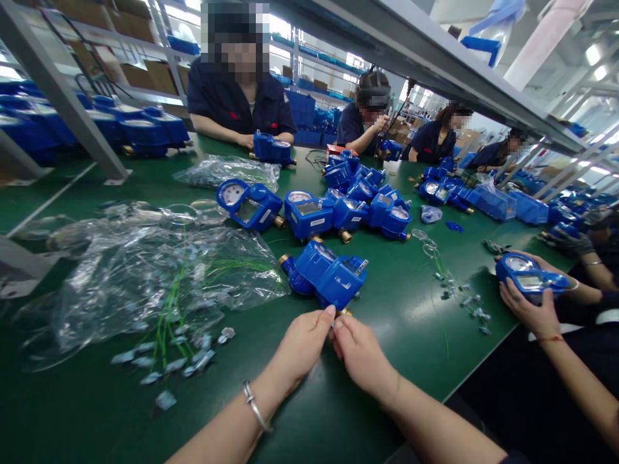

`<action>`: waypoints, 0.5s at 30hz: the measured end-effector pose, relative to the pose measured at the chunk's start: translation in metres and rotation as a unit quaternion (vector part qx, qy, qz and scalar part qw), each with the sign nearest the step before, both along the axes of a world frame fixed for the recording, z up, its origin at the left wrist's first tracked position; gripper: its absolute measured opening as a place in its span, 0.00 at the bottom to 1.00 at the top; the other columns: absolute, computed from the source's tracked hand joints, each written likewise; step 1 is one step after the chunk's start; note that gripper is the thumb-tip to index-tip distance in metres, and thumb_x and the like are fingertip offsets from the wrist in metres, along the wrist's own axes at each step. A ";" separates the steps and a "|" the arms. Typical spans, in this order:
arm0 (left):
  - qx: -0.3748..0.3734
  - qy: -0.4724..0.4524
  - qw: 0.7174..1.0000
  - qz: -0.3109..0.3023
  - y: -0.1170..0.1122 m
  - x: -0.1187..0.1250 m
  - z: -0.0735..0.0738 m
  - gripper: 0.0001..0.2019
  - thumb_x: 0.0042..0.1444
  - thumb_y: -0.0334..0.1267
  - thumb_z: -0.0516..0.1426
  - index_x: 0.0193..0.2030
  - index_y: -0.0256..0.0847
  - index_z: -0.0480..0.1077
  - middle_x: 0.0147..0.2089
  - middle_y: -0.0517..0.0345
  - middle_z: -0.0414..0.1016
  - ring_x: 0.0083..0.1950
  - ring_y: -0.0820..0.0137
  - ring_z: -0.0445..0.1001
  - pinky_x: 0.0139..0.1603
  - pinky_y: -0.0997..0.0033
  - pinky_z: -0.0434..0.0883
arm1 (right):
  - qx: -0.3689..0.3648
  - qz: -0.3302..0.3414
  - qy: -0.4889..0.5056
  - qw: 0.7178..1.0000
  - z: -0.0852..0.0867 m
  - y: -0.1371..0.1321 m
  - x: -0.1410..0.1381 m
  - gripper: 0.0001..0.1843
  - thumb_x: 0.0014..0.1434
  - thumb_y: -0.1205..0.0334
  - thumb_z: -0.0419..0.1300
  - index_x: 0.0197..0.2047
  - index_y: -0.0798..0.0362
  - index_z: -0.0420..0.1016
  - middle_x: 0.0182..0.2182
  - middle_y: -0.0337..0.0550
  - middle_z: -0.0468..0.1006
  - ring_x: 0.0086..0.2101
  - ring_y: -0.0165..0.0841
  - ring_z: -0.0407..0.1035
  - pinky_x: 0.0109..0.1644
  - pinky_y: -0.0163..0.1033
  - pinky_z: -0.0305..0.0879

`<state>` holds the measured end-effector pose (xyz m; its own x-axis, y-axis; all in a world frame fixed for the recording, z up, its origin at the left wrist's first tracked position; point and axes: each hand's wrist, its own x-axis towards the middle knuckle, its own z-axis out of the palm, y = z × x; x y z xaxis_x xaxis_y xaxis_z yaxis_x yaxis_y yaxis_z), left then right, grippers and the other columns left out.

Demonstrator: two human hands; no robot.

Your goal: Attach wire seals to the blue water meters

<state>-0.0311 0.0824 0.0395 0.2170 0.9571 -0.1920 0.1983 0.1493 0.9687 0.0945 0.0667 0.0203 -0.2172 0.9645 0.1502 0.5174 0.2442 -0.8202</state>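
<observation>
My left hand [305,338] and my right hand [362,353] meet at the front of a blue water meter [329,274] lying on the green table. The thumbs and fingertips of both are pinched together beside the meter's near brass fitting. Whatever lies between them is too small and covered to make out. The meter rests tilted, with another brass end at its left. To the left of my hands, green strands with pale blue tags [170,316] spill from a clear plastic bag [116,283].
Behind stands a cluster of blue meters [309,216]. More tagged strands [464,299] lie at the right. A co-worker's hands [532,316] hold a meter [525,274] at the right edge. Several people sit across the table. A metal post [72,96] rises at the left.
</observation>
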 end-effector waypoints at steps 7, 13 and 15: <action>-0.010 -0.020 1.000 0.022 0.002 0.002 -0.005 0.22 0.55 0.54 0.47 0.21 0.38 0.64 0.24 0.59 0.65 0.28 0.71 0.59 0.29 0.74 0.60 | 0.078 0.036 -0.088 0.992 -0.005 0.009 0.009 0.12 0.59 0.61 0.46 0.29 0.55 0.67 0.25 0.44 0.68 0.28 0.32 0.61 0.37 0.39 0.58; 0.005 -0.011 1.000 0.014 0.006 -0.001 -0.005 0.23 0.55 0.55 0.46 0.23 0.37 0.65 0.25 0.58 0.67 0.29 0.69 0.62 0.31 0.73 0.61 | -0.021 -0.014 -0.019 0.999 -0.001 0.006 -0.006 0.17 0.63 0.59 0.38 0.31 0.54 0.63 0.17 0.36 0.63 0.18 0.29 0.58 0.24 0.33 0.55; -0.005 -0.022 1.000 0.017 0.007 -0.002 -0.002 0.24 0.56 0.56 0.46 0.24 0.37 0.65 0.26 0.58 0.67 0.29 0.70 0.61 0.31 0.74 0.61 | 0.100 -0.038 -0.135 0.985 -0.001 0.003 -0.002 0.14 0.63 0.59 0.41 0.36 0.54 0.64 0.26 0.44 0.69 0.27 0.32 0.63 0.30 0.36 0.58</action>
<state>-0.0330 0.0893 0.0373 0.1933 0.9622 -0.1917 0.1498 0.1641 0.9750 0.0926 0.0702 0.0190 -0.2043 0.9362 0.2860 0.7329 0.3399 -0.5893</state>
